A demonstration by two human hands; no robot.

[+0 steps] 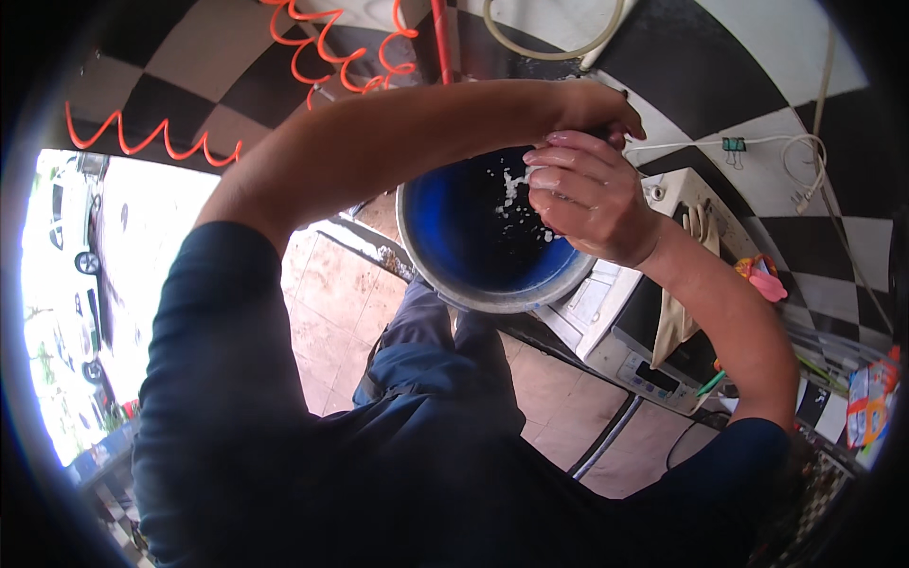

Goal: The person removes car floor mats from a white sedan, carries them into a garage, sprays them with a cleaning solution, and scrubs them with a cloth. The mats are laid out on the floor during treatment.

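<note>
My right hand [597,194] is wet and held over the right part of a round blue tub [492,300], its fingers curled and pressed together. My left arm reaches across above the tub. At its end my left hand [598,106] bends downward just beyond the right one, its fingers curled and partly hidden. Something dark shows between the two hands, too small to name. White foam [511,192] lies in clumps and specks inside the dark-looking tub. What either hand grips, if anything, is hidden.
A white machine with a control panel [649,377] stands right of the tub, a beige cloth [684,298] draped over it. Orange coiled hose [327,47] hangs at the upper left. A white cable [772,140] runs along the checkered wall. Parked cars [87,262] show outside, left.
</note>
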